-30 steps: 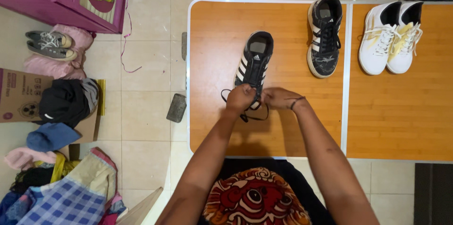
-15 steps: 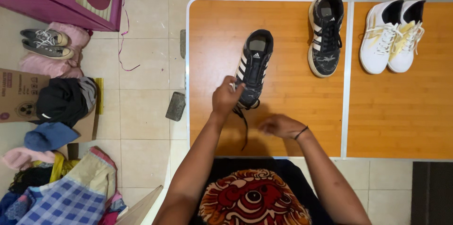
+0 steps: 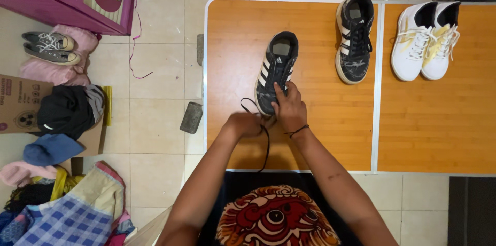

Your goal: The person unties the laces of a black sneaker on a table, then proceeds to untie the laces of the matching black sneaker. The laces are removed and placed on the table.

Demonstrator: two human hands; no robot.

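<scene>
since half a second ago the right hand (image 3: 290, 109) has come up off the bare table and now lies over the toe half of the black striped shoe (image 3: 277, 70), fingers pressing on its laces; the left hand (image 3: 243, 124) has dropped from the shoe's side to just below the toe. left hand is closed around the black lace (image 3: 265, 145), which loops out to the left and trails down toward the table's near edge. right hand lies flat on the shoe; whether it pinches anything, cannot tell. shoe sits toe toward the person, near the middle of the left orange table (image 3: 232, 44). count: two orange tables side by side; four shoes on them, namely this one, one matching black shoe (image 3: 354, 39) near the seam, and two white sneakers (image 3: 423, 39) touching each other on the right table. on the floor, left: one pair of grey sneakers (image 3: 49, 47), a cardboard box (image 3: 15, 104), a clothes heap (image 3: 67, 199).
</scene>
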